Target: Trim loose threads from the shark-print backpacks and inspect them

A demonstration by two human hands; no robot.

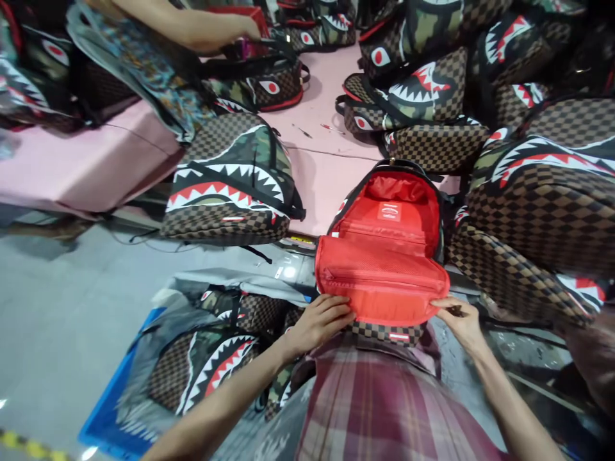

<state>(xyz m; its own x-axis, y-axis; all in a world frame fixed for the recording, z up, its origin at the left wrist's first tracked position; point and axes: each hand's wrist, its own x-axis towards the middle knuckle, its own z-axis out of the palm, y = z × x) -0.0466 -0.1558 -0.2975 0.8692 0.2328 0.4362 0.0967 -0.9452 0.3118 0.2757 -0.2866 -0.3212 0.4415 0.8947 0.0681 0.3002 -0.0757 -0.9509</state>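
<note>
An open backpack point(384, 256) is propped at the pink worktop point(317, 173) edge, red lining exposed. Its folded-down flap is pinched by the left hand point(319, 320) and right hand point(456, 317), so the inside stays visible.

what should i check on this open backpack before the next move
1. Both hands on the flap: ok. Left hand and right hand grip the lower edge of the red flap.
2. Backpack fully open: ok, red lining shows.
3. Inside empty: cannot tell, only the label shows and the pockets are hidden.
4. Zipper state: cannot tell, too small.
5. Room on the pink table: not ok, other backpacks crowd both sides.
6. Co-worker's hand out of the way: ok, it is busy at the table's far end.
</note>
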